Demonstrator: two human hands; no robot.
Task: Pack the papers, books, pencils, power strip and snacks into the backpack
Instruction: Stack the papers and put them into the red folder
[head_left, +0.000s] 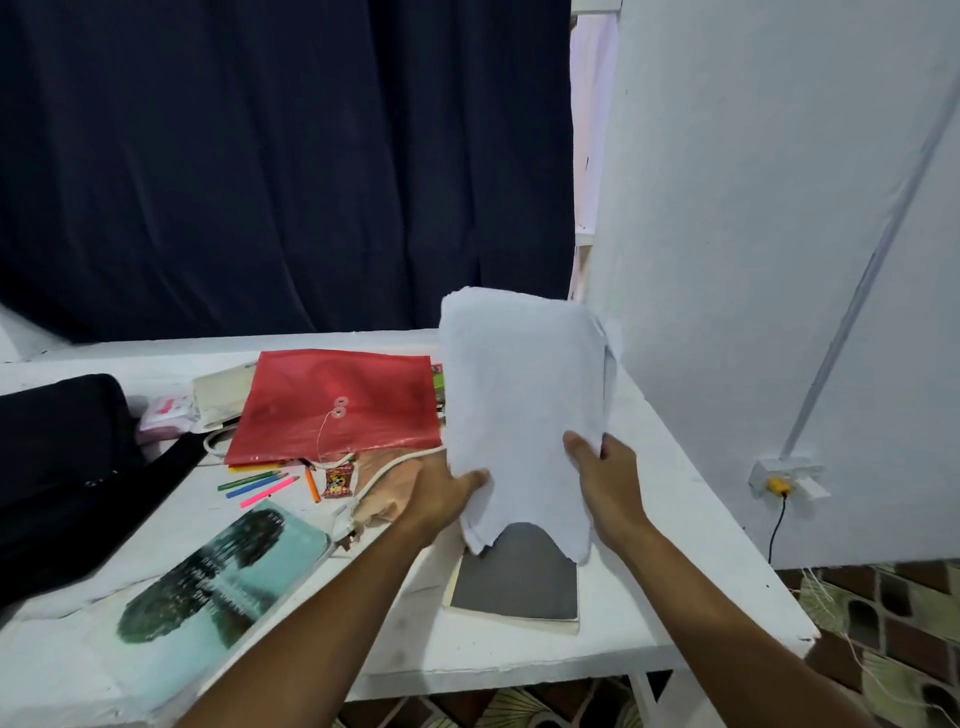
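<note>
Pinched a stack of white papers (524, 415) at its lower corners, thumbs in front and the other fingers hidden behind: left hand (444, 493) on the lower left edge, right hand (605, 480) on the lower right. Held upright above the white table (675, 493), top edge curling back. Directly below, lay a grey-covered book (519, 577) flat near the table's front edge. Further left, rested a teal book (218, 577), coloured pencils (262, 483) and a small red snack packet (336, 480). Beyond those, spread a red string-tie envelope (337, 405) over other items. At the far left sat the black backpack (67, 467), with a pink packet (166, 413) just beside it. On the wall to the right, hung a socket with a yellow plug (779, 486).
</note>
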